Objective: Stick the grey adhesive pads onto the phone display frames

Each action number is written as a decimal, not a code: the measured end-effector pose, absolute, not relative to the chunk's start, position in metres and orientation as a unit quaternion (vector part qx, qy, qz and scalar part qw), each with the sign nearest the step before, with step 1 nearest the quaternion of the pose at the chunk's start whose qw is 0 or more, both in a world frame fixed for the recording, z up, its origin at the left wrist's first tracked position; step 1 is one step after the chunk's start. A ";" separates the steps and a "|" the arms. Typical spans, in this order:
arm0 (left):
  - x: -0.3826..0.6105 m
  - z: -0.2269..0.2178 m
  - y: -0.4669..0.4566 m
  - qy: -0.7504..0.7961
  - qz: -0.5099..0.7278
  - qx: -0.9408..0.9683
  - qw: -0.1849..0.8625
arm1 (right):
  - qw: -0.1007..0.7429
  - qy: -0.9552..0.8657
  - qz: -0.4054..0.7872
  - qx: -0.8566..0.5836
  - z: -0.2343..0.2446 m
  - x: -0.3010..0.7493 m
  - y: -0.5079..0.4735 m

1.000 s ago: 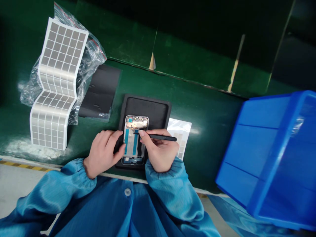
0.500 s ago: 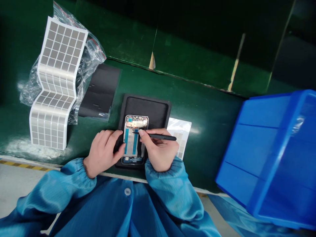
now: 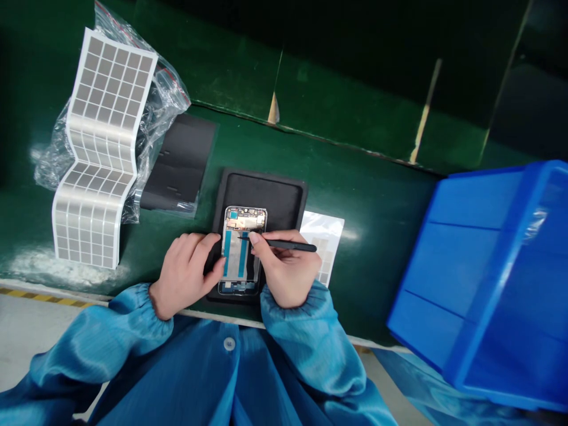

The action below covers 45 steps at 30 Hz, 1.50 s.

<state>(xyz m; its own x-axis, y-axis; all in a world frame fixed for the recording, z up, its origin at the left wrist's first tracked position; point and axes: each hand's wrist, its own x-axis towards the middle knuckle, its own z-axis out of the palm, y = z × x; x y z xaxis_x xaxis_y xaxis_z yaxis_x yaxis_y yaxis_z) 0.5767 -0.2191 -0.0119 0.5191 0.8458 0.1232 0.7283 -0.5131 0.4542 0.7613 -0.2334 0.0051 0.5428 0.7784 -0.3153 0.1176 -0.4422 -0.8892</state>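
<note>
Electronics workshop, green workbench, opened phone, blue plastic bin, blue work smock, striped floor tape

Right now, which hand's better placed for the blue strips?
Likely the right hand: it holds the tool, tip near the blue strips. The left hand, toolless, is at the edge of the phone.

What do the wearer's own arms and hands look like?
The left sleeve and right sleeve are loose, glossy blue fabric, gathered into ruffled, elastic-looking cuffs. The left hand and right hand are ungloved, with no rings showing.
</note>
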 end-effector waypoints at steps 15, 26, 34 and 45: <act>0.576 -0.011 -0.220 0.459 0.169 0.854 0.176 | 0.430 -0.301 0.373 -0.765 0.003 0.762 -0.235; 0.575 -0.010 -0.218 0.448 0.156 0.863 0.173 | 0.434 -0.296 0.375 -0.764 0.006 0.760 -0.233; 0.576 -0.007 -0.218 0.441 0.146 0.870 0.168 | 0.441 -0.290 0.381 -0.760 0.006 0.760 -0.233; 0.575 -0.003 -0.215 0.420 0.060 0.894 0.142 | 0.440 -0.290 0.376 -0.762 0.007 0.759 -0.231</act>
